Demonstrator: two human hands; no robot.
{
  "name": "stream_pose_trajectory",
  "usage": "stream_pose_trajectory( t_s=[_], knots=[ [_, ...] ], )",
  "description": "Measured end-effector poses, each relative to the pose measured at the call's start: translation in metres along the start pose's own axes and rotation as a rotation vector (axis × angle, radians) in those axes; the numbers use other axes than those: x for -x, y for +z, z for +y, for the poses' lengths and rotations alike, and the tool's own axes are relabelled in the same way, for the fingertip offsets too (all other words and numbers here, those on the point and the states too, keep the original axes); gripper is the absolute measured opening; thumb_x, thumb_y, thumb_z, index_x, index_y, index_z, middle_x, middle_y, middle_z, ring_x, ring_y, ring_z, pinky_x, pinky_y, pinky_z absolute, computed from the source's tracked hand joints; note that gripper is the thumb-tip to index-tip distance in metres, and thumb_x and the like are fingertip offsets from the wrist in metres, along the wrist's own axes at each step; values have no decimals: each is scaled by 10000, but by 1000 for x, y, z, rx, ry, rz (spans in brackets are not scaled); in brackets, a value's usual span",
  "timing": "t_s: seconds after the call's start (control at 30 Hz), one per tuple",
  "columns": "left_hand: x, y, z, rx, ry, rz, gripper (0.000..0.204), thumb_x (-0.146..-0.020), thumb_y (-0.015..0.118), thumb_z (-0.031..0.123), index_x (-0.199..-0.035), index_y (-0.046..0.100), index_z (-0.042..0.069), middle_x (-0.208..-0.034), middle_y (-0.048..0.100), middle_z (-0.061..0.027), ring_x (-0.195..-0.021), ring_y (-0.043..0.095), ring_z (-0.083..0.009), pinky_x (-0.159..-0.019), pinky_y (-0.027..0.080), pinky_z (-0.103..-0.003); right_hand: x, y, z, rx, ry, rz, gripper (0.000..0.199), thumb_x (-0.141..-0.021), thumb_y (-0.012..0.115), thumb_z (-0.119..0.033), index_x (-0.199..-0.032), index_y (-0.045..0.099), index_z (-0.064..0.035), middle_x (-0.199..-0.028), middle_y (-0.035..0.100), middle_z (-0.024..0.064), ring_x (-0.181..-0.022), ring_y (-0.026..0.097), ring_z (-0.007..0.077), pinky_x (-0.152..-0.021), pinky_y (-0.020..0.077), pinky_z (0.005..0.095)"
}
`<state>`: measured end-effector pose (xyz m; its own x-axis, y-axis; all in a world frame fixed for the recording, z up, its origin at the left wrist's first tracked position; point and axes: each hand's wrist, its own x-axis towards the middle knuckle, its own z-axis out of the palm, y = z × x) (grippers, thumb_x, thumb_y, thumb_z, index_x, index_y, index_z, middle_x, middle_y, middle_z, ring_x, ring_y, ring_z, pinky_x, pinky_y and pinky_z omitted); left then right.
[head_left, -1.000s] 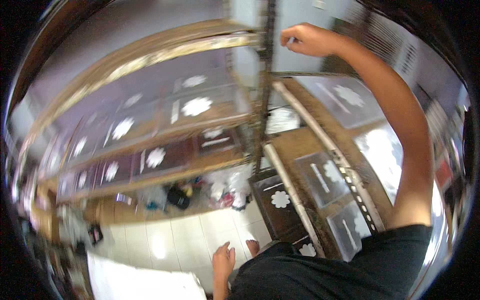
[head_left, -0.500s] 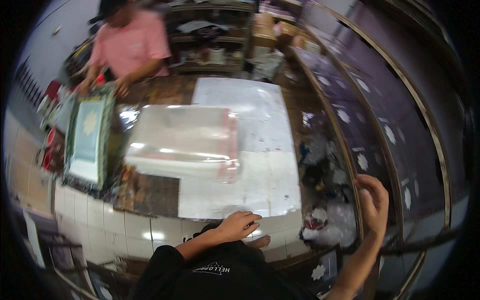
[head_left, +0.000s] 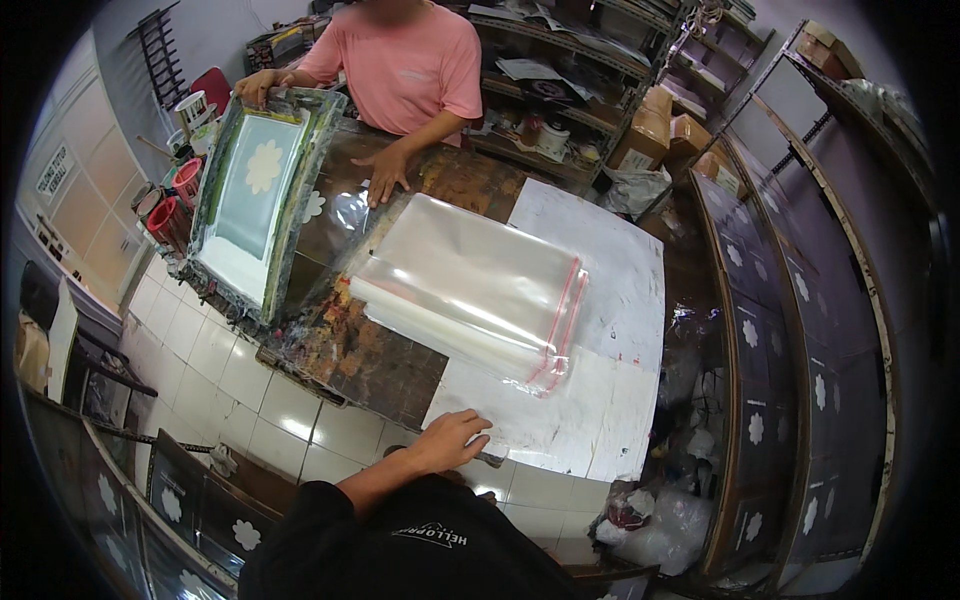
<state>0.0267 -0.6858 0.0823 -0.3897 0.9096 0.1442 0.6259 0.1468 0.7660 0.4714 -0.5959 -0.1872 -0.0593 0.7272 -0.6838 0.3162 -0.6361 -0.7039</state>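
Observation:
My left hand (head_left: 450, 440) lies flat, fingers apart, on the near edge of a white sheet (head_left: 600, 400) that covers the worktable (head_left: 370, 360). It holds nothing. Just beyond it lies a stack of clear plastic bags (head_left: 470, 290) with red strips along one end. My right hand is out of view. Across the table a person in a pink shirt (head_left: 400, 60) holds a screen-printing frame (head_left: 250, 190) with a white flower on it, and that person's other hand (head_left: 385, 180) rests on the tabletop.
A tall rack (head_left: 750, 330) of dark sheets printed with white flowers runs along the right. A similar rack (head_left: 180, 500) sits at the lower left. Red cups (head_left: 165, 210) stand left of the frame. Cluttered shelves (head_left: 600, 60) fill the back.
The view swung from the racks down to the worktable. My right hand, raised at a rack before, has left the view. My left hand now rests on the white sheet's edge.

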Motion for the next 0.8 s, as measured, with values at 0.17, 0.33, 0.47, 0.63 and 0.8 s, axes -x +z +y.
stream_pose_trajectory(
  t_s=[0.17,0.33,0.47,0.63,0.8],
  knots=[
    [-5,-5,3,40,-22,-109,282,-925,631,195,-1137,664,14,-989,633,-166,-900,635,-355,-796,509,-442,52,25,-42,433,-91,-156,143,-960,579,-178,-998,563,-42,-860,620,78,-732,641,227,-604,507,371],
    [-10,-21,8,-50,43,117,317,-894,665,172,-1173,650,21,-1018,623,-169,-924,626,-354,-803,510,-436,32,34,-63,339,-80,-130,195,-960,553,-118,-1107,577,8,-937,650,118,-770,698,253,-614,537,360],
    [-21,-59,4,-274,76,451,432,-836,707,158,-1236,616,22,-1097,599,-175,-1018,590,-367,-851,481,-457,-2,35,-75,173,-24,-72,175,-960,552,-62,-1122,579,0,-934,649,117,-741,704,243,-574,532,317],
    [-44,-132,-8,-787,-9,680,683,-806,677,94,-1447,445,51,-1439,429,-272,-1308,413,-448,-1049,346,-560,-5,36,-85,187,-18,-45,186,-971,550,-55,-1149,575,-5,-954,658,108,-753,711,240,-568,536,313],
    [-79,-165,-60,-1129,-22,524,594,-861,607,97,-1435,458,57,-1478,432,-218,-1357,395,-398,-1145,262,-599,2,33,-60,192,34,-98,184,-978,540,-63,-1146,572,4,-955,658,115,-757,711,248,-573,550,320]
  ],
)
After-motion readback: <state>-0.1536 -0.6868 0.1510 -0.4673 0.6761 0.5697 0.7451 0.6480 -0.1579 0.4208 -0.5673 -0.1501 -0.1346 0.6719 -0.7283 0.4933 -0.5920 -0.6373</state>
